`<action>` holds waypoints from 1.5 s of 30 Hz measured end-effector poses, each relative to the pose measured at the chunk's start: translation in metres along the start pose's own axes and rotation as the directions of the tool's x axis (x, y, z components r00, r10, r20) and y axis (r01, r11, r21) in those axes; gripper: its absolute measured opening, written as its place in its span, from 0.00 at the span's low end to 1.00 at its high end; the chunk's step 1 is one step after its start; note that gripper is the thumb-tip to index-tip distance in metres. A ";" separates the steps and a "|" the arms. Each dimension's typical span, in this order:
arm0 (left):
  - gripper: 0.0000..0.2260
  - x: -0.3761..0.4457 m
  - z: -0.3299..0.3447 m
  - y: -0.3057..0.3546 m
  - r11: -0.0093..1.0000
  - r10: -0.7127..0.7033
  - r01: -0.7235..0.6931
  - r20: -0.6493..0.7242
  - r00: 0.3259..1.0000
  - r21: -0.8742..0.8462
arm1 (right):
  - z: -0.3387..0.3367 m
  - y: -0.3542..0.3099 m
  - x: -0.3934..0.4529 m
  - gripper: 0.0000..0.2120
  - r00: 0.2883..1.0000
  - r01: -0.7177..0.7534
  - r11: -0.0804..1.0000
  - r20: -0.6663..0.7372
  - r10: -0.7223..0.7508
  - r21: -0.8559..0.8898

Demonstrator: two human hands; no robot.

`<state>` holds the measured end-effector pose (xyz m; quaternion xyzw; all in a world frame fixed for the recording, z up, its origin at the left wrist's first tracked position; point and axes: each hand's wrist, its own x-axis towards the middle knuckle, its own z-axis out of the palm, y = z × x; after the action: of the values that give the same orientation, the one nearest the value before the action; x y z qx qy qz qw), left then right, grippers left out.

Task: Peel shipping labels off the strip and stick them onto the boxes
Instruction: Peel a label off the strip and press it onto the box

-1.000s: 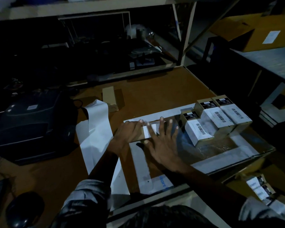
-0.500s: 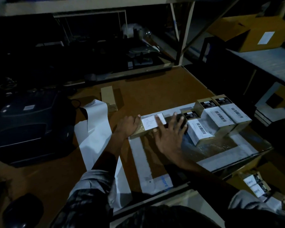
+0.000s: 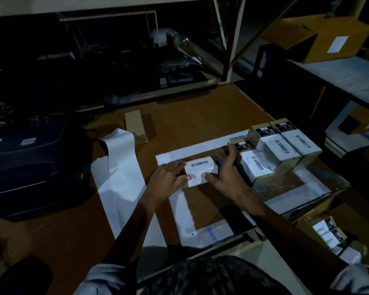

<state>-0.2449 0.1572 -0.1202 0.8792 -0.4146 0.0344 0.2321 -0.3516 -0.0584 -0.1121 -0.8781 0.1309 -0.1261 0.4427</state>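
Near the right edge of the desk [image 3: 200, 116], a small box [image 3: 197, 174] sits between both hands, its label [image 3: 200, 170] now turned up with the barcode showing, where a second ago the palms lay flat over it, pressing. The left hand [image 3: 168, 179] cups the box's left end, thumb on the label's lower edge; the right hand [image 3: 226, 175] has its fingers spread, thumb on the label, the other fingers curled round the far side. The label looks fully stuck, so this box seems ready to join the three labelled boxes [image 3: 279, 150] just beside it toward the right edge. The backing strip [image 3: 119, 167] trails from the printer [image 3: 30, 162] at the left edge.
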 end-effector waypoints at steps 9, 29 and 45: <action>0.25 -0.015 0.012 0.016 0.979 -0.094 0.093 -0.001 0.996 0.182 | -0.021 0.002 0.007 0.47 0.951 0.013 1.000 0.307 -0.019 0.019; 0.19 0.040 0.037 0.126 0.738 -0.385 0.248 -0.089 0.919 -0.628 | -0.057 0.004 -0.057 0.37 0.870 -0.041 0.988 -0.491 -0.037 -0.148; 0.17 0.109 0.079 0.164 0.766 -0.170 0.236 0.165 0.972 -0.598 | -0.085 0.029 -0.059 0.31 0.859 -0.143 0.954 -0.512 -0.011 -0.262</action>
<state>-0.3057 -0.0448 -0.1005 0.7962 -0.3170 -0.1719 0.4857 -0.4388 -0.1177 -0.0930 -0.8639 0.2902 -0.3169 0.2627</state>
